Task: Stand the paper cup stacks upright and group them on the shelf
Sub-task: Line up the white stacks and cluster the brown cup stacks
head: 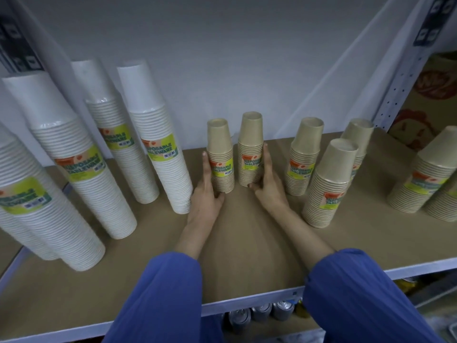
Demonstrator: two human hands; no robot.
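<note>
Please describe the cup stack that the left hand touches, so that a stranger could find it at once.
On the brown shelf, tall white stacks stand left and brown ones right. Two small brown stacks stand upright in the middle between the hands. It is the left one, shorter than its neighbour, against the left hand.

The brown board shelf point(247, 243) with a pale metal front edge carries paper cup stacks, all standing upside down on their rims and wrapped in clear film with green and yellow labels. Taking the two small brown paper cup stacks point(220, 157) at the middle as the landmark, they stand just beside each other, near the shelf's back wall. To their left stand five tall white paper cup stacks point(158, 144), the nearest just beside the landmark pair. To their right stand three medium brown paper cup stacks point(327, 184), and further right, at the shelf's end, two wider brown paper cup stacks point(430, 174).
</note>
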